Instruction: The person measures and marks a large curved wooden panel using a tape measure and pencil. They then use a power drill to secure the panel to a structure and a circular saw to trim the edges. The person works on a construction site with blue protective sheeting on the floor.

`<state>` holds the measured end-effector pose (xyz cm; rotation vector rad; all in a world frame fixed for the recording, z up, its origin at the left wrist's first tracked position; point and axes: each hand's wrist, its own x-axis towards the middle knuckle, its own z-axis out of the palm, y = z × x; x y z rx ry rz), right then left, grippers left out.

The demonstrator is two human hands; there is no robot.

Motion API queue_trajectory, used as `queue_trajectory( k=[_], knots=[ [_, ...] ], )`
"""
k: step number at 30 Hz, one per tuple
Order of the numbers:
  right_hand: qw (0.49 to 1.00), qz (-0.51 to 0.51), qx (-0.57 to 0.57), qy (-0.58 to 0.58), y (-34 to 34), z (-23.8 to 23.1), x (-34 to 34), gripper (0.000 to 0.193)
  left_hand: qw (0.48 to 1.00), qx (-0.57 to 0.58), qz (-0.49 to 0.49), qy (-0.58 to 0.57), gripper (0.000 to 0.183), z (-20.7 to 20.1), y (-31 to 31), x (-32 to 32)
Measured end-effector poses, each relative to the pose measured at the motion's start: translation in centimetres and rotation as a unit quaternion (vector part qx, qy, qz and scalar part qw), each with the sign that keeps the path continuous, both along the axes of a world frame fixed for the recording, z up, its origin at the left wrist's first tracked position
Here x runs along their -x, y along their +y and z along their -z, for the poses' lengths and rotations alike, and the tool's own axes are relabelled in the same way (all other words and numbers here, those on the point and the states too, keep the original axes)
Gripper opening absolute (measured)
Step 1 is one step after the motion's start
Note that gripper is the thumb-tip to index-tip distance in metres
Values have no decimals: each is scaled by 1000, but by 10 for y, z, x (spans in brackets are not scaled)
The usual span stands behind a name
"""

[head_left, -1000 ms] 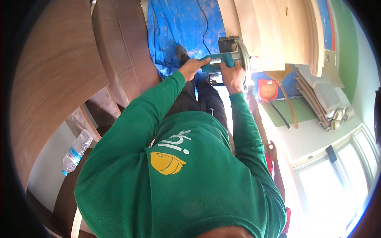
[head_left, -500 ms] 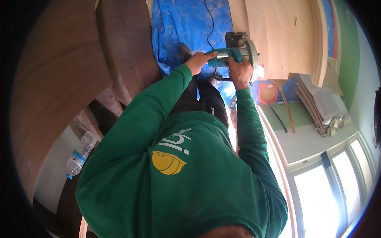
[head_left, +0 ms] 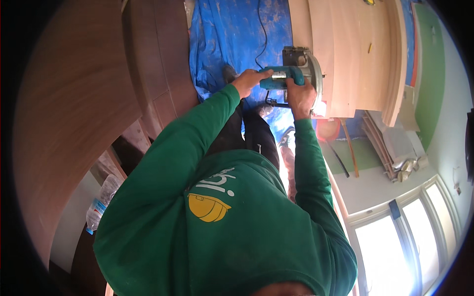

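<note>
While left hand (head_left: 247,83) and right hand (head_left: 302,96) grip the teal power tool (head_left: 279,77), plywood (head_left: 340,59) lies right, nearer right hand. Tool-plywood contact unclear.

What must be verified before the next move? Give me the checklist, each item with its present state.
1. Left hand on the saw: ok, thumb over the teal body.
2. Right hand on the saw: ok, at the handle end.
3. Cord clear of both hands: ok, its visible stretch lies on the blue tarp, apart from them.
4. Boards free of loose items: not ok, a small yellow item lies on them.
5. Other feet well away: not ok, seemingly another person's shoe is close by the right leg.
6. Blade at rest: cannot tell.
</note>
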<state>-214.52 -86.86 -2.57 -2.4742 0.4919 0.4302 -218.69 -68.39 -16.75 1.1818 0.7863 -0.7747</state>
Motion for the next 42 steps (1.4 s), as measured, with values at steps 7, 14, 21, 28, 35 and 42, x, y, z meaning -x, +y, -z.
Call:
queue_trajectory(
  k=[7,14,21,28,35,42],
  knots=[
    [1000,4,-2,-9,13,-1,-31,38,1000,-13,-2,28,78,4,7,-31],
    [1000,-4,3,-15,20,-1,-48,39,999,-11,13,50,80,-11,17,-52],
    [999,26,-24,5,35,-6,-72,39,997,56,41,-38,64,-16,39,-67],
    [999,25,-39,-8,31,8,-82,37,994,70,-25,-77,48,-21,36,-69],
    [994,73,-78,-8,35,1,-93,28,995,44,-30,-86,60,-45,38,-88],
    [992,64,-101,-30,50,-2,-114,21,995,50,-17,-87,53,-23,48,-99]
  ],
)
